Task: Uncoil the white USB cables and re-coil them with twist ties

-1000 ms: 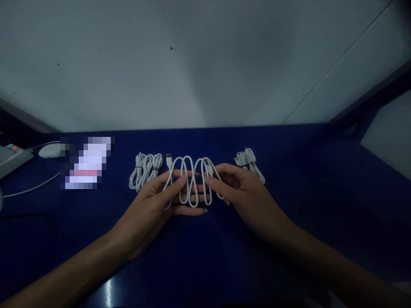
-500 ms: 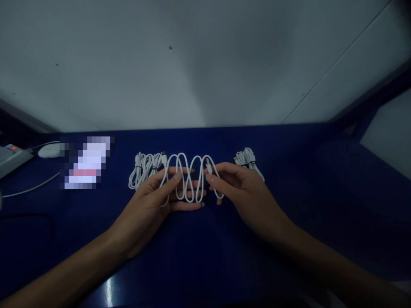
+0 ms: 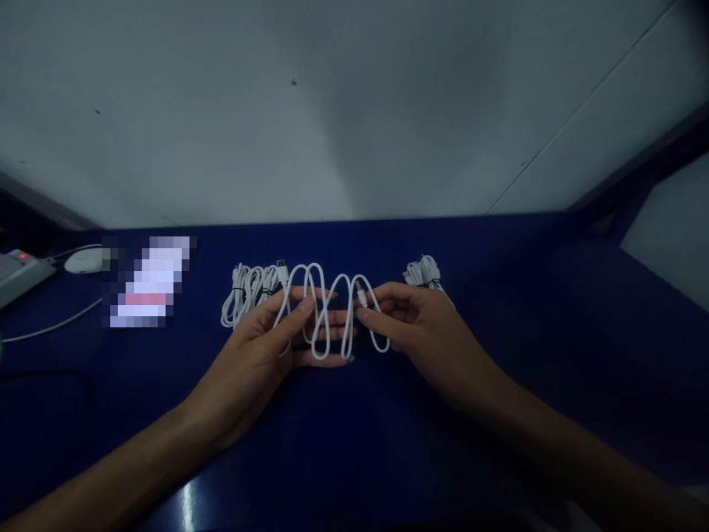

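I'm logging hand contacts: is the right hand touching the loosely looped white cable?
Touching: the head view shows the right hand pinching the looped white cable just below one connector, between thumb and forefinger.

Your blue table (image 3: 343, 443) bears tied white cables (image 3: 255, 279) beyond your left hand (image 3: 260, 336), another tied bundle (image 3: 429, 272) beyond your right hand (image 3: 429, 329), pixelated bright slab (image 3: 152, 281) and white oval device (image 3: 86, 260) left of both.

Left of the left hand (image 3: 269, 336) lie a pixelated bright slab (image 3: 155, 277), then a white oval device (image 3: 84, 260) and a white box (image 3: 19, 277) with a red light (image 3: 22, 256); beyond the hand, a flat grey wall (image 3: 249, 133); beneath, a glossy dark-blue table (image 3: 354, 443).
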The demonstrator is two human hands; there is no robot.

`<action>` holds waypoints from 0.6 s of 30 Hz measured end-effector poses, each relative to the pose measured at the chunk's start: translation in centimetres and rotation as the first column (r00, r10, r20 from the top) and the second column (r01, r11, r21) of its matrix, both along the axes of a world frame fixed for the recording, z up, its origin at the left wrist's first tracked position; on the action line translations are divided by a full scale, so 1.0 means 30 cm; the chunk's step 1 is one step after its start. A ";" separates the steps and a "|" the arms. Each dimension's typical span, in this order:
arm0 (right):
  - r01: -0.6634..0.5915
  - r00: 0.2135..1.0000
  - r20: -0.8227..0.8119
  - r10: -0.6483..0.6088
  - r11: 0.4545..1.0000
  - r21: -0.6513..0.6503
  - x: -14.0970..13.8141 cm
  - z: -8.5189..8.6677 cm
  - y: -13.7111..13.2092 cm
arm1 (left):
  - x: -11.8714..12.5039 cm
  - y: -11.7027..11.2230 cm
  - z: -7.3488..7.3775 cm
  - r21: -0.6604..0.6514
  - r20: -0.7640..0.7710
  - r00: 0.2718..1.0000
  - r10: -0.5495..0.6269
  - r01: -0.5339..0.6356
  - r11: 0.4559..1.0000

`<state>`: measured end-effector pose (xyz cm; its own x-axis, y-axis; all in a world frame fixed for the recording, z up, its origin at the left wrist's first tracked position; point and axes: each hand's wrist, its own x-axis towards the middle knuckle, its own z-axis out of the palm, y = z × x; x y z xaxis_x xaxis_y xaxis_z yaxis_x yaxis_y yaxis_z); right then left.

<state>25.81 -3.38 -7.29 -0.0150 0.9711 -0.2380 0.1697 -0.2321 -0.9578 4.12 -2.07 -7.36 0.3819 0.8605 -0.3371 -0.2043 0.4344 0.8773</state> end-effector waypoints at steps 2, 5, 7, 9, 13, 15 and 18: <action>0.000 0.998 -0.069 -0.001 1.000 -0.020 0.001 -0.009 -0.001 | 0.000 -0.001 0.002 0.011 -0.016 1.000 -0.007 0.007 1.000; -0.016 0.978 -0.210 0.001 0.997 -0.071 0.003 -0.023 -0.003 | 0.002 -0.001 0.007 0.015 -0.026 1.000 -0.008 0.009 1.000; -0.022 0.967 -0.254 -0.004 0.995 -0.097 0.005 -0.026 -0.004 | 0.002 0.001 0.007 0.006 -0.029 1.000 0.006 -0.006 1.000; -0.017 0.961 -0.276 -0.013 0.994 -0.109 0.007 -0.023 -0.004 | 0.000 0.002 0.005 -0.002 -0.024 0.999 0.021 -0.021 1.000; 0.019 0.947 -0.318 -0.052 0.994 -0.105 0.006 -0.010 -0.003 | -0.002 0.004 0.002 -0.011 -0.005 0.999 0.038 -0.038 0.999; 0.024 0.934 -0.352 -0.053 0.996 -0.086 0.005 -0.006 -0.004 | -0.002 0.004 0.003 -0.021 0.000 0.999 0.047 -0.047 0.999; 0.011 0.910 -0.414 -0.037 0.998 -0.065 0.004 -0.005 -0.004 | -0.001 0.003 0.004 -0.024 0.012 0.998 0.065 -0.065 0.998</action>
<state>25.94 -3.51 -7.44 -0.1019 0.9566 -0.2731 -0.2460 -0.2903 -0.9248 4.09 -1.97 -7.23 0.3296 0.8756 -0.3530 -0.2434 0.4401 0.8643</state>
